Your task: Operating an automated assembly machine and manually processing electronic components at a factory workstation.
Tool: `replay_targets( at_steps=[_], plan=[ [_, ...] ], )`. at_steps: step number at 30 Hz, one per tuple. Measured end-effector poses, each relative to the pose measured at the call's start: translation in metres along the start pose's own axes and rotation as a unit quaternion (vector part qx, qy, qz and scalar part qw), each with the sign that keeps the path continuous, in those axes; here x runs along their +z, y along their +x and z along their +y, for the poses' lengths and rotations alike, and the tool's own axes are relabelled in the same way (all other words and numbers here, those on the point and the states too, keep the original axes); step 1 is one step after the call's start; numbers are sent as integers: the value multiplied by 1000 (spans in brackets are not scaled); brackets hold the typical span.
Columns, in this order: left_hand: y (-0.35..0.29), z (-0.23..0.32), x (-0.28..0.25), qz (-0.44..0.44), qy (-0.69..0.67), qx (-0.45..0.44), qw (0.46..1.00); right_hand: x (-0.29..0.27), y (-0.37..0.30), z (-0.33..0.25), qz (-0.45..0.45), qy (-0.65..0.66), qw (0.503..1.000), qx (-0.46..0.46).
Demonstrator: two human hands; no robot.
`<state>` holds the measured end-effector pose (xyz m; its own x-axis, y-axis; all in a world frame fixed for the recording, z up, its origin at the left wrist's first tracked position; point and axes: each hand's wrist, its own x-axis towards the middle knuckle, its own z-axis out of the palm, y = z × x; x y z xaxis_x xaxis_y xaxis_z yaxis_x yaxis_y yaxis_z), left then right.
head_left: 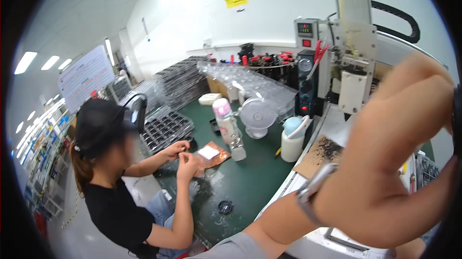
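Note:
My left hand [385, 158] is raised very close on the right side, with a watch [315, 191] on its wrist. Its fingers and thumb curl toward the right rim, where the fingertips are cut off, so what lies between them is hidden. Below it shows a small patch of skin [411, 249], perhaps my right hand; its fingers are hidden. Behind my left hand are a bench machine [353, 90] and a brown cardboard sheet [308, 165] strewn with small black bits.
Beside me on the left, a person [120, 177] in black handles something small over the green table [240, 196]. On it are a pink-capped bottle [226, 119], a fan [258, 114], a white dispenser bottle [292, 146], a round black part [225, 207] and stacked black trays [183, 81].

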<state>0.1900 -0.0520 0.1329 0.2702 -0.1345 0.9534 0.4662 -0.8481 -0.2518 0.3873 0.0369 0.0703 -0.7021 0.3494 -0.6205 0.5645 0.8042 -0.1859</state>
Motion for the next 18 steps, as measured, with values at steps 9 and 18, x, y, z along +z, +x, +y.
replay_targets(
  at_steps=[9,18],
  plan=[
    [28,13,22,-15,-33,13,999,6,-22,-9,71,13,993,97],
    [23,48,0,-70,-5,-62,996,21,-38,-8,96,-27,995,29]
  ],
)
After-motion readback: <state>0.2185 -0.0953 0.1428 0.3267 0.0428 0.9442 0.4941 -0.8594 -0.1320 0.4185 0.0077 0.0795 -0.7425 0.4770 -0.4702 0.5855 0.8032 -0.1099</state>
